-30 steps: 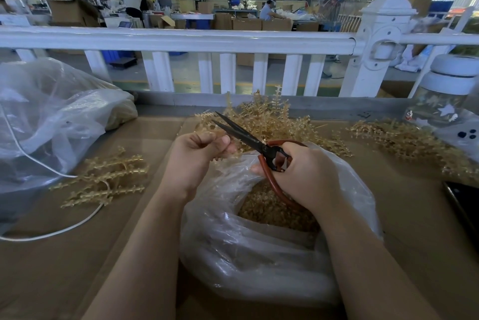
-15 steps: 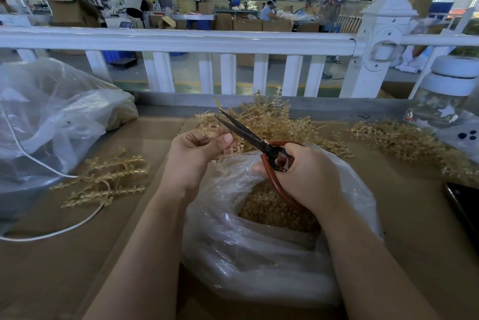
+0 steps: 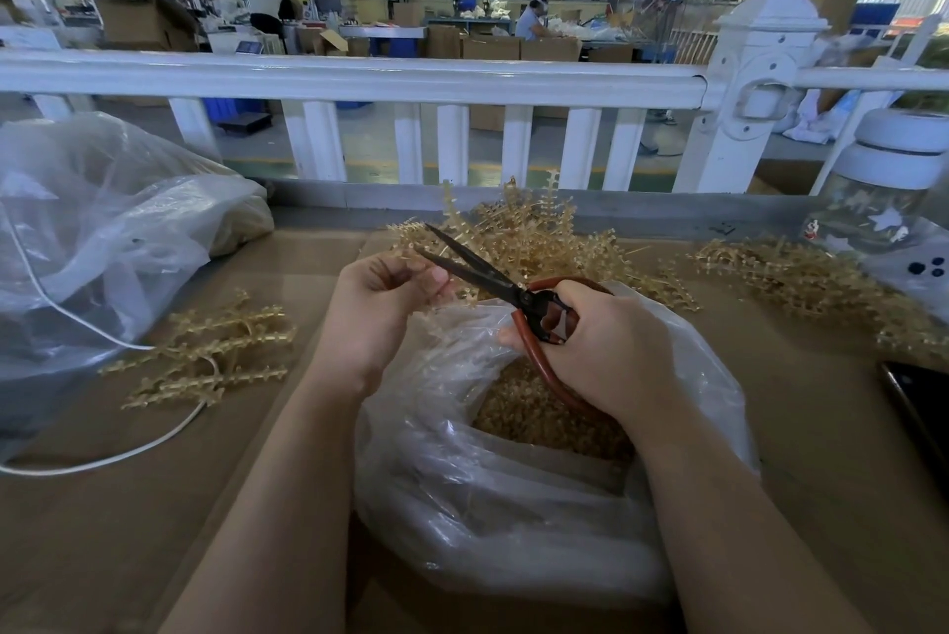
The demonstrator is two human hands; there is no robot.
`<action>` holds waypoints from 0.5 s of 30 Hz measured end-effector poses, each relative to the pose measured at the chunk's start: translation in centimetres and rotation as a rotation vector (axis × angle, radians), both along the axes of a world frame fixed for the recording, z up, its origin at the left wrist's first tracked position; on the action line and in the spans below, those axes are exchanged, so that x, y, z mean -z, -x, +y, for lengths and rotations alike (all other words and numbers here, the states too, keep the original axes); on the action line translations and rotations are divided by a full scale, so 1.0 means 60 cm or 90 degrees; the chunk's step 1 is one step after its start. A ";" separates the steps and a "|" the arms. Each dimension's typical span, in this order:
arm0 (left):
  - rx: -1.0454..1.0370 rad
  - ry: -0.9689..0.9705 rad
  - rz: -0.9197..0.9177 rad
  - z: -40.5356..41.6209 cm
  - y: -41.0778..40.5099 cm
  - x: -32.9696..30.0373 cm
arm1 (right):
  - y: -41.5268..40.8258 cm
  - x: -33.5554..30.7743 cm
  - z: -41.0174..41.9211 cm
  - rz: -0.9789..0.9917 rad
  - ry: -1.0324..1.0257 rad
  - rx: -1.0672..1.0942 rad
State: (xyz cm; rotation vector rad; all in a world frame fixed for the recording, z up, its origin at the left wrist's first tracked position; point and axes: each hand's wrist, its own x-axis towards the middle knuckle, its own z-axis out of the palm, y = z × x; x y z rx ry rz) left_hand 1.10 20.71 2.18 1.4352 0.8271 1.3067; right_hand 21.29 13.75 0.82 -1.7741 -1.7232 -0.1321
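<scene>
1. Left edge: a crumpled clear plastic bag (image 3: pixel 102 233) lies on the brown cardboard tabletop (image 3: pixel 102 541). A thin white cable (image 3: pixel 102 461) curves out from under it.
2. Just right of it lies a small heap of tan plastic sprigs with studded stems (image 3: pixel 205 356), the first of three such heaps.
3. The left hand (image 3: pixel 382 310) has its fingers curled, and thumb and fingertips pinch one tan plastic sprig (image 3: pixel 408 235). Most of its stem is hidden inside the fist, and the studded end juts up beyond the fingertips.
4. One pair of scissors with black blades and red-brown loop handles (image 3: pixel 488 276) points up and to the left. Its blades are parted in a narrow V, with the lower blade just beside the left thumb and the pinched sprig.
5. The second and largest heap (image 3: pixel 534 233) lies behind the blades.
6. The right hand (image 3: pixel 611 356) grips the scissors, its fingers curled through the handle loops.
7. Below both hands, a second clear bag (image 3: pixel 513 520) stands open, holding small tan cut pieces (image 3: pixel 539 420).
8. The third heap (image 3: pixel 796 274) lies to the right.
9. Far right: one glass jar with a white lid (image 3: pixel 893 181) and one dark flat phone (image 3: pixel 919 407).
</scene>
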 end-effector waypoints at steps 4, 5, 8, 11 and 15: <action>-0.031 -0.056 0.089 -0.001 0.002 -0.001 | -0.001 -0.001 0.000 -0.028 0.000 -0.005; -0.028 -0.063 0.088 -0.003 0.002 -0.002 | -0.001 -0.002 0.000 -0.031 -0.003 -0.005; -0.011 -0.069 0.052 -0.006 0.000 -0.006 | 0.000 -0.002 0.001 -0.023 -0.010 -0.012; -0.003 -0.056 0.050 -0.008 0.001 -0.006 | -0.001 0.000 0.003 -0.028 -0.001 -0.010; 0.003 -0.044 0.050 -0.008 0.000 -0.007 | -0.001 0.004 0.009 -0.030 0.022 -0.008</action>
